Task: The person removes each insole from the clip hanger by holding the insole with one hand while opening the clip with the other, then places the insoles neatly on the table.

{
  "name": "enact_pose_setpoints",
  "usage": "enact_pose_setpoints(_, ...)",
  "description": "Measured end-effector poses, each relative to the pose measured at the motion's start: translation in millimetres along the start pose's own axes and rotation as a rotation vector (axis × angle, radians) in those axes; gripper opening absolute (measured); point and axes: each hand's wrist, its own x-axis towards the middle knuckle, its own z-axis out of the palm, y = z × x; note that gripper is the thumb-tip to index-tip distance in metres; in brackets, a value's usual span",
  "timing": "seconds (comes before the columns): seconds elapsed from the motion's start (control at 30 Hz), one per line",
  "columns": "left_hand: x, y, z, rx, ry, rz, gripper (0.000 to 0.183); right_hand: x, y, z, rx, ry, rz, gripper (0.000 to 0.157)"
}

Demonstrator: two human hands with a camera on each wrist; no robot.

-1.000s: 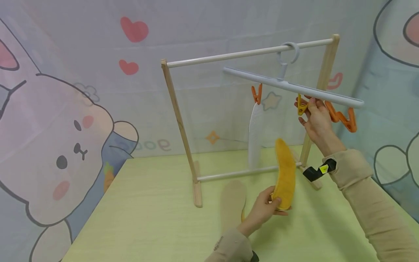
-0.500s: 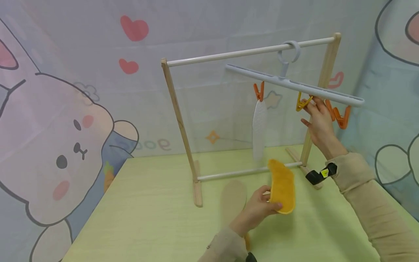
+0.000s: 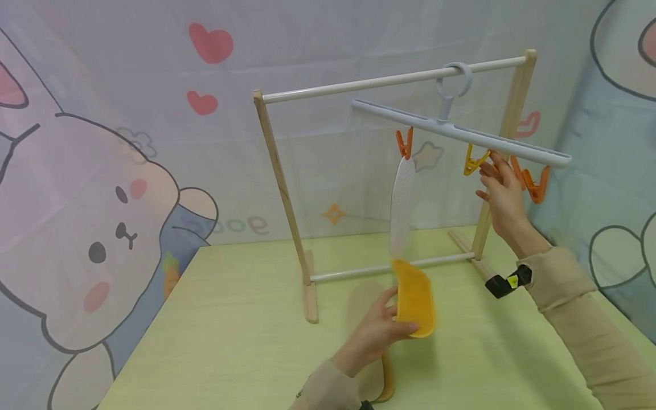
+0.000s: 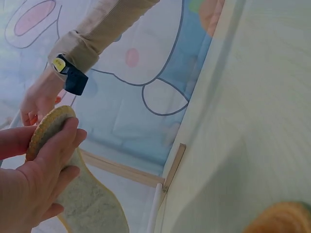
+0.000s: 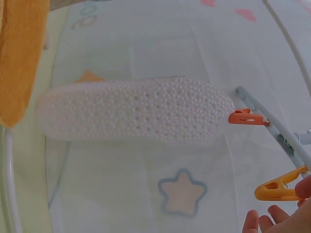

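Observation:
My left hand grips a yellow fuzzy insole by its lower end, holding it bent above the table. Its grey underside shows in the left wrist view. Up at the white hanger, my right hand pinches one handle of a yellow clothespin between thumb and fingertips, the other fingers loose. That clothespin hangs by its other handle, with nothing in its jaws. A white, dimpled insole hangs from an orange clothespin further left.
The hanger hooks over the top rail of a wooden-sided rack. Another orange clothespin hangs right of my right hand. On the table, a beige insole lies partly under my left forearm, with a yellow edge beside it.
My left hand has moved left and slightly down, and the yellow insole has tilted and bent. My right hand has shifted slightly right, and the yellow clothespin has turned with its handles spread wider.

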Motion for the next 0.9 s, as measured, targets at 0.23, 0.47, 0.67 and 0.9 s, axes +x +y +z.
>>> enact_pose_setpoints(0.23, -20.1, 0.4, -12.2, 0.033, 0.02, -0.007, 0.074, -2, 1, -5.0, -0.022, -0.014, -0.035, 0.053)
enact_pose_setpoints(0.47, -39.8, -3.3, -25.1, 0.058, 0.055, -0.035, 0.079, -4, 4, -9.4, -0.044, -0.044, -0.054, 0.053)
enact_pose_setpoints(0.67, -52.7, -6.0, -36.7, 0.058, 0.063, -0.04, 0.079, -7, 10, -14.3, -0.072, -0.04, -0.073, 0.054)
enact_pose_setpoints(0.9, -64.4, -6.9, -51.5, 0.058, 0.049, -0.075, 0.078, -13, 19, -20.2, -0.053, -0.073, -0.095, 0.054)
